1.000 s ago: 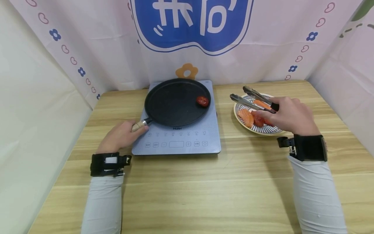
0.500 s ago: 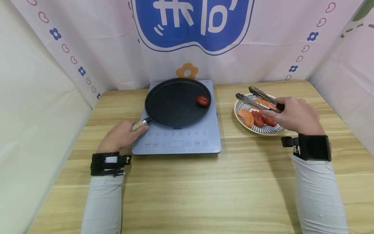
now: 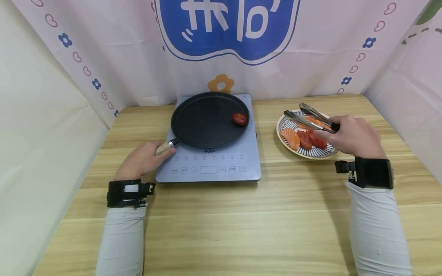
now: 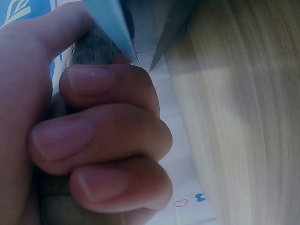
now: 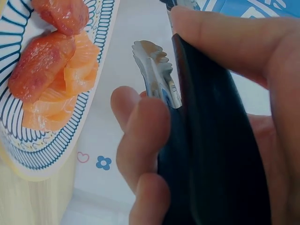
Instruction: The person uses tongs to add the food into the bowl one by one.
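My left hand [image 3: 146, 158] grips the wooden handle [image 3: 164, 148] of a flat black frying pan [image 3: 207, 122]; its fingers curl round the handle in the left wrist view. A red slice of meat [image 3: 239, 119] lies at the pan's right side. My right hand [image 3: 355, 136] holds metal tongs [image 3: 307, 122] by their black handles [image 5: 211, 131]. The tongs' arms stand apart above a patterned plate [image 3: 322, 156], their tips pointing left. On that plate lie orange salmon pieces [image 3: 291, 138] and red meat pieces [image 3: 305, 140].
Beneath the pan is a grey-blue induction cooktop [image 3: 207, 174] with a touch panel along its front. Everything stands on a wooden table [image 3: 221, 230]. A white printed cloth [image 3: 293, 76] hangs right behind the cooktop and plate, and pale cloth walls flank both sides.
My right hand has moved a little to the right with the tongs, uncovering more of the red meat on the plate. The left hand and pan have stayed in place.
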Demonstrator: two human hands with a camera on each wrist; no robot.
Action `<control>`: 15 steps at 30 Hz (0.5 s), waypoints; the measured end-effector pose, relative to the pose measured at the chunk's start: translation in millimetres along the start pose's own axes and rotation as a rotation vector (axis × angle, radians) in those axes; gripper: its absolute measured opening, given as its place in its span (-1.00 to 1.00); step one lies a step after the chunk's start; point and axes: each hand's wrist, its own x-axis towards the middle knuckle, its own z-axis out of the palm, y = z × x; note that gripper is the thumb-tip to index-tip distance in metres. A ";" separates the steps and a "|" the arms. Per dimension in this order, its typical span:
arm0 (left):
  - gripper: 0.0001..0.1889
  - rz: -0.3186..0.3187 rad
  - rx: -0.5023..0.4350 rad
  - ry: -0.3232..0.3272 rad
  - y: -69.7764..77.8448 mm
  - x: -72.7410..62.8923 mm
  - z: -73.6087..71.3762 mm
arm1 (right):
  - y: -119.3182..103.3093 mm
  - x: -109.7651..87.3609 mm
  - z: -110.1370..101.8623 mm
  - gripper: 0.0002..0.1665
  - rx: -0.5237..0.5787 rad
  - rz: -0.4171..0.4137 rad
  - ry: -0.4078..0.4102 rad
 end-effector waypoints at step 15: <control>-0.46 0.001 -0.004 0.004 -1.0 0.7 0.6 | 12.9 1.3 3.2 -0.20 -0.010 0.015 0.015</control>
